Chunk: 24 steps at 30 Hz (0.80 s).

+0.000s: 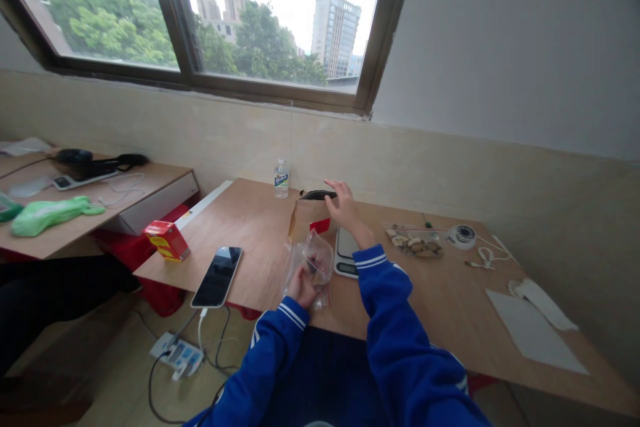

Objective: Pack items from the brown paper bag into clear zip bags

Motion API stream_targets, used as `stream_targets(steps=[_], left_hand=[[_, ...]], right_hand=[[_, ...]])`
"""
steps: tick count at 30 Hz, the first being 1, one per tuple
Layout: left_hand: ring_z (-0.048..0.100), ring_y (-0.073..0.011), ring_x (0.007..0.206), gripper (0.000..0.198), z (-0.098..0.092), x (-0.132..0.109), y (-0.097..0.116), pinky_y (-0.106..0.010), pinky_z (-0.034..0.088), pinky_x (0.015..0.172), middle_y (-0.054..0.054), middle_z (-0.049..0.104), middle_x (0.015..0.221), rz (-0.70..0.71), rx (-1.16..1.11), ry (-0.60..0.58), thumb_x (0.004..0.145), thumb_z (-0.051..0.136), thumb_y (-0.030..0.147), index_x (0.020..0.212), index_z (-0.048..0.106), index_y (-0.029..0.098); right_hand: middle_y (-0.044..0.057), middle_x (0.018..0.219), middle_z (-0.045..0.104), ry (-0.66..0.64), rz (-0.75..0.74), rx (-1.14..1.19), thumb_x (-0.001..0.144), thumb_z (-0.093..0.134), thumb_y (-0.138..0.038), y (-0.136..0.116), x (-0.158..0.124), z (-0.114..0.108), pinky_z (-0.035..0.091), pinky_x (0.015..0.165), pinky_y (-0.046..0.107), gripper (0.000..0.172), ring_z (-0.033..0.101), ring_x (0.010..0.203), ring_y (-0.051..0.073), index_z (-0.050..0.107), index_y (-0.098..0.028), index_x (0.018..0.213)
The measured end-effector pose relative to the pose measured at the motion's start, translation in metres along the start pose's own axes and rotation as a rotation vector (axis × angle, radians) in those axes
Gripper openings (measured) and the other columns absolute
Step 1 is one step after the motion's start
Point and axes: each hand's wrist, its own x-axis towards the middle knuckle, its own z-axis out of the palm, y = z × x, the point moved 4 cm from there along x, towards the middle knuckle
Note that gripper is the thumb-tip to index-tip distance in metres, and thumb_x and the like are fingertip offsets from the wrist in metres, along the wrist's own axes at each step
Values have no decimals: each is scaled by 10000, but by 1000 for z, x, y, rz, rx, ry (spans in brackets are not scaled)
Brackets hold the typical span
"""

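My left hand (301,287) is closed on a small clear plastic bag (317,259) with dark bits inside, held up at the near edge of the wooden table (440,300). My right hand (343,205) reaches forward with fingers spread, over the top of a brown paper bag (304,217) that has a red patch. A dark object (318,195) lies just behind that bag. A small digital scale (346,252) sits under my right forearm. Both sleeves are blue with white cuff stripes.
A water bottle (281,179) stands at the table's back. A phone (217,276) on a cable lies at the left edge, beside a red box (167,240). A clear bag of nuts (416,244), a white reel (463,235), a cable and white paper (530,330) lie to the right.
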Motion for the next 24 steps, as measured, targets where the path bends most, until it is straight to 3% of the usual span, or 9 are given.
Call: stream_targets(steps=[2,4,7,10,12,17,20,22,24], left_hand=[[613,-187,1022,300,4,-2,0,-360,436,949,-67,678,1069,1,2,28,903,403,268,1101,609,180],[611,-195,1028,302,8,-4,-1,-371,437,951,-73,677,1069,1,3,48,901,407,268,1107,605,170],[600,-204,1050,312,11,-5,-1,-382,431,965,-79,673,1075,11,12,63,900,401,260,1124,594,160],[590,-206,1069,321,10,-4,-2,-385,414,988,-80,678,1061,28,26,65,904,382,260,1122,592,150],[593,-205,1063,319,9,-3,-3,-382,407,996,-82,687,1030,44,43,65,904,378,258,1099,601,140],[652,-189,885,278,5,-2,-3,-349,458,921,-78,709,905,61,82,122,889,414,241,970,647,113],[654,-185,850,282,6,-3,-2,-325,471,879,-85,707,890,63,67,125,890,407,221,936,658,101],[651,-181,852,305,6,-4,-2,-320,466,877,-86,706,873,65,52,125,898,378,210,919,662,102],[650,-179,843,311,6,-4,-2,-327,460,884,-85,704,851,59,48,120,898,372,214,911,662,104]], right_hand=[[86,1014,604,8,49,21,817,427,-146,-8,-5,-10,424,899,359,285,542,983,204,613,-173,1030],[57,877,630,-90,135,46,805,386,-111,-10,-14,-13,451,810,309,280,577,856,177,652,-172,871],[41,828,669,-448,301,32,754,380,-56,-4,-37,3,451,751,260,319,601,784,153,678,-166,784],[56,886,693,-863,414,-10,708,446,-42,4,-71,33,451,696,240,313,611,771,162,690,-145,875],[72,933,690,-999,409,-32,665,539,-57,6,-88,52,447,657,235,335,605,767,176,665,-128,968],[99,1003,663,-1049,344,-49,593,690,-134,3,-109,80,438,685,252,406,578,820,206,627,-110,993],[107,991,660,-1040,339,-61,675,668,-224,2,-111,82,429,692,255,312,572,822,203,632,-114,964],[83,892,674,-1040,348,-60,774,573,-239,3,-112,80,420,647,241,183,576,751,176,650,-126,895],[64,819,674,-1037,359,-62,816,518,-222,4,-113,79,410,616,230,171,574,704,160,660,-131,847]])
